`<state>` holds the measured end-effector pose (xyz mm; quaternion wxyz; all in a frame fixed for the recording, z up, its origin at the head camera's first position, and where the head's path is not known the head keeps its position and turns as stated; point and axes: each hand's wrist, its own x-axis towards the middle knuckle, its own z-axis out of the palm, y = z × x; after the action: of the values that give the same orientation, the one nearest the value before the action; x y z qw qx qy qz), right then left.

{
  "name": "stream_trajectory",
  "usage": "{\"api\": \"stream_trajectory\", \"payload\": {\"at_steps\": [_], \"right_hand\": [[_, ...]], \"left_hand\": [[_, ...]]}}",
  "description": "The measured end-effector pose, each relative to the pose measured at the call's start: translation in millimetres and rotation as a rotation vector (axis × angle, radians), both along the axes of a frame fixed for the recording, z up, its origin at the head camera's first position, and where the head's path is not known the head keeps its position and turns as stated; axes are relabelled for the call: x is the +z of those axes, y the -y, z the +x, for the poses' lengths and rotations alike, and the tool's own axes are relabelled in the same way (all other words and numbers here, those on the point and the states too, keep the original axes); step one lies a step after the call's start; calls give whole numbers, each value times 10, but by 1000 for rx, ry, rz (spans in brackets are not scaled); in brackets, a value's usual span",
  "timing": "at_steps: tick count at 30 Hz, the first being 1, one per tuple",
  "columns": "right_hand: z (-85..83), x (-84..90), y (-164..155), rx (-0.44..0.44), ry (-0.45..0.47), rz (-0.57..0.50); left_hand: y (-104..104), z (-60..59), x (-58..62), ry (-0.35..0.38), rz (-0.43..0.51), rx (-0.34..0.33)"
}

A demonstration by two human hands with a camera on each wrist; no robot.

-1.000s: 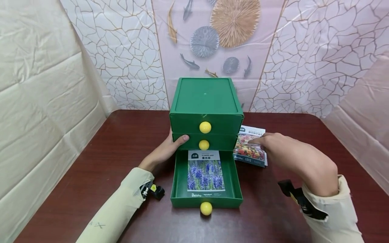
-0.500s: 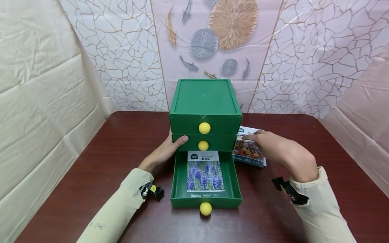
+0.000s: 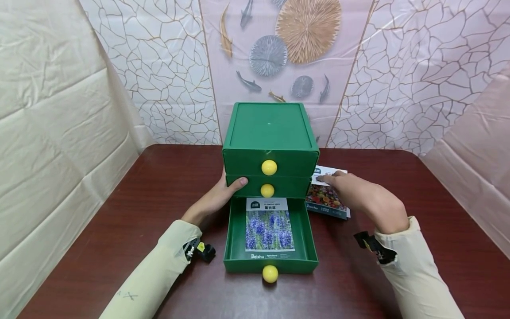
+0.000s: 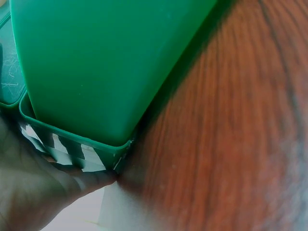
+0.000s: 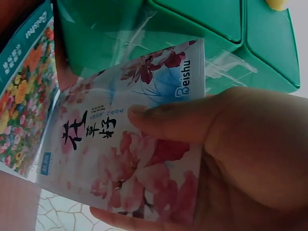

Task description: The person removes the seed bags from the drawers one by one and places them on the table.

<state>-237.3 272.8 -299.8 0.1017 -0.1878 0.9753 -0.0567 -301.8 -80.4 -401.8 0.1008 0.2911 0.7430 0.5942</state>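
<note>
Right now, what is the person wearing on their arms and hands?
Both hands, left hand and right hand, are bare. Each arm has a long pale cream sleeve. A small black device with a yellow spot sits at the left wrist, and a black strap at the right.

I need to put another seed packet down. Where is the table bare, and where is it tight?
Bare table spreads left of the green drawer unit, and wide at far right. Tight: between unit and right hand, where seed packets lie; the open bottom drawer holds a lavender packet.

l hand [image 3: 217, 197] curled, gripping; r hand [image 3: 358, 195] pinching, both arms fwd.
</note>
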Motion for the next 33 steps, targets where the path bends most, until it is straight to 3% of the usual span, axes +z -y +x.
{"api": "stream_trajectory", "payload": {"at_steps": [8, 12, 25, 33], "right_hand": [[-66, -104, 22, -22, 109, -4], [-93, -160, 35, 10, 104, -5], [-224, -372, 49, -55, 119, 73], [-259, -469, 42, -56, 137, 49]], "left_hand": [[17, 6, 0, 21, -27, 25], [19, 10, 0, 17, -24, 22], [-14, 3, 21, -11, -8, 9], [-8, -3, 13, -11, -2, 11]]}}
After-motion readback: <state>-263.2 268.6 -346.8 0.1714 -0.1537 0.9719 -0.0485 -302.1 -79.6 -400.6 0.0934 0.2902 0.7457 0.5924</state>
